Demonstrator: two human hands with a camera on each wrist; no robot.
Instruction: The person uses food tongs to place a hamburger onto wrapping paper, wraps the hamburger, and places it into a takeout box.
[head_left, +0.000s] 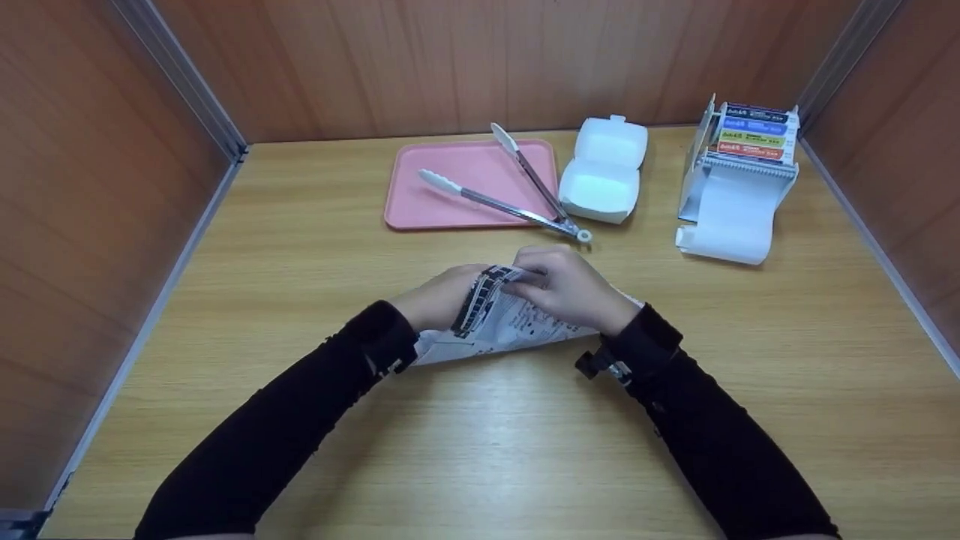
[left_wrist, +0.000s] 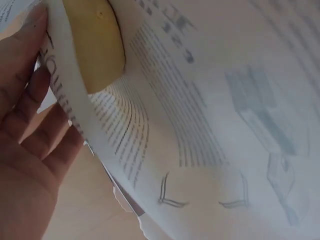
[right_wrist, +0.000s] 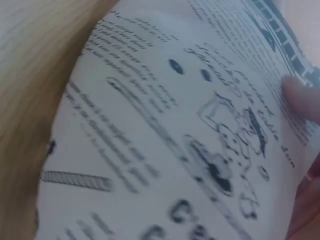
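Observation:
A sheet of printed wrapping paper [head_left: 540, 324], white with dark lettering and drawings, is folded up between the two hands. My left hand [head_left: 444, 295] holds its left side, and in the left wrist view the fingers [left_wrist: 42, 132] lie along the paper's edge. From the right, my right hand [head_left: 564, 289] pinches the upper edge near a dark-patterned band, thumb toward the body. Inside the fold shows a smooth, rounded yellow piece [left_wrist: 97, 45], partly covered by the paper; its kind cannot be told.
Behind the hands, open metal tongs [head_left: 517, 212] with pale tips lie across a pink tray [head_left: 420, 210]. An open white foam box [head_left: 600, 187] stands beside it. At the back right is a dispenser [head_left: 697, 180] with a white roll [head_left: 731, 232] and coloured labels.

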